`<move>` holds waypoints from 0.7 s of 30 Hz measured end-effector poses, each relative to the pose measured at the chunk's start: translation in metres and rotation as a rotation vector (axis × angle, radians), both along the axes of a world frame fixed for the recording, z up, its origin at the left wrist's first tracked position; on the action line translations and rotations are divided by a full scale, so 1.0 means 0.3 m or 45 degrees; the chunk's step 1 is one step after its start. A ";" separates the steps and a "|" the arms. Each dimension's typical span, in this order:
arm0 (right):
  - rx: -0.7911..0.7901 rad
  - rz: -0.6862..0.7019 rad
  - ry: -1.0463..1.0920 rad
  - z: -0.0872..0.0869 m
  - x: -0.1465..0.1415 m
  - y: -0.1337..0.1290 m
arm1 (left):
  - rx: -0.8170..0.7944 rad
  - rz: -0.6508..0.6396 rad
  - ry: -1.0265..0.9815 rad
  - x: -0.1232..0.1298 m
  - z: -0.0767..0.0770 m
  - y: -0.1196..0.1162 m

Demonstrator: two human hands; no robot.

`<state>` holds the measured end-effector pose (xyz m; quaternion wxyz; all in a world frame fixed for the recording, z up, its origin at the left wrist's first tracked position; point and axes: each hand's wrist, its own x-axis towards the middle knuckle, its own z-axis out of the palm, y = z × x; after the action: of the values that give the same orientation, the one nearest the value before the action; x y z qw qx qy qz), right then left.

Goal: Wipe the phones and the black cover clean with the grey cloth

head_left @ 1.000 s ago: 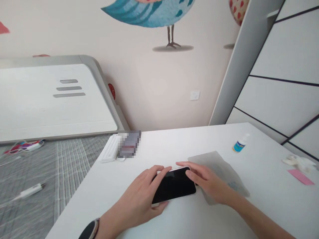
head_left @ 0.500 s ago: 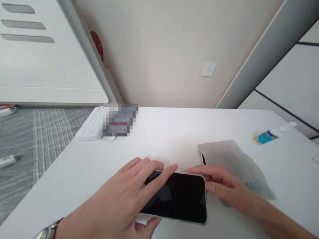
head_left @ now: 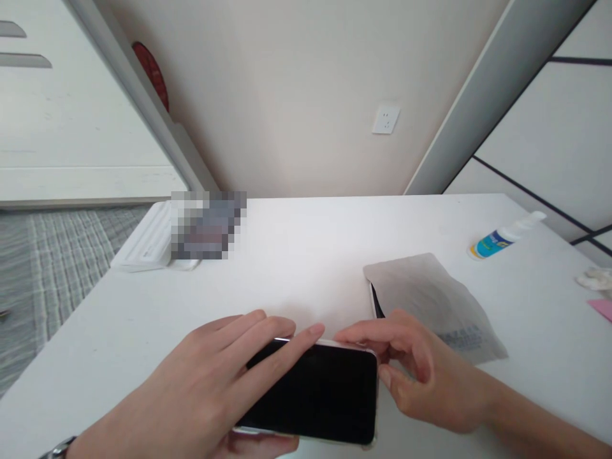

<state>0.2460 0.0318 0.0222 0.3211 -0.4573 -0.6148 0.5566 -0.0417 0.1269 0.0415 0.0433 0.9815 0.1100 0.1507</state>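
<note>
A smartphone [head_left: 329, 395] with a dark screen and a clear case lies sideways between my hands, low in the view. My left hand [head_left: 210, 382] grips its left part, fingers over the top edge and screen, thumb along the near edge. At the right end, my right hand [head_left: 425, 376] holds the upper corner between thumb and fingers. Behind the right hand lies a grey pouch [head_left: 421, 287] with faint blue print; something black shows at its open left side.
On the white table [head_left: 296, 255], a stack of white face masks [head_left: 146, 239] sits at the back left beside a blurred-out item [head_left: 205, 229]. A spray bottle [head_left: 502, 239] lies or leans at the back right. A pink item [head_left: 602, 308] shows at the right edge.
The whole view has shifted, so hands and phone appear lower and further left. Both hands stay on the phone, and the right thumb sits slightly further from its end.
</note>
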 end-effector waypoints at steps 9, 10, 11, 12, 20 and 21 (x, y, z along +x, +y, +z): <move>0.056 0.021 -0.038 0.016 -0.006 0.004 | -0.001 -0.012 -0.008 -0.014 -0.006 0.002; 0.059 0.007 -0.030 0.022 -0.008 0.006 | -0.008 -0.016 -0.005 -0.016 -0.006 0.002; 0.065 -0.001 -0.014 0.027 -0.010 0.008 | -0.018 -0.020 -0.003 -0.016 -0.005 0.002; 0.070 -0.001 0.010 0.030 -0.010 0.009 | -0.032 -0.022 -0.003 -0.016 -0.003 0.001; -0.040 0.039 0.103 0.007 0.026 0.002 | -0.102 -0.008 0.030 -0.001 0.017 -0.006; -0.018 0.032 0.090 0.008 0.026 0.002 | -0.114 -0.002 0.038 0.000 0.017 -0.006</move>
<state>0.2539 0.0323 0.0246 0.3323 -0.4317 -0.6048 0.5809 -0.0418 0.1252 0.0465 0.0856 0.9808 0.1165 0.1309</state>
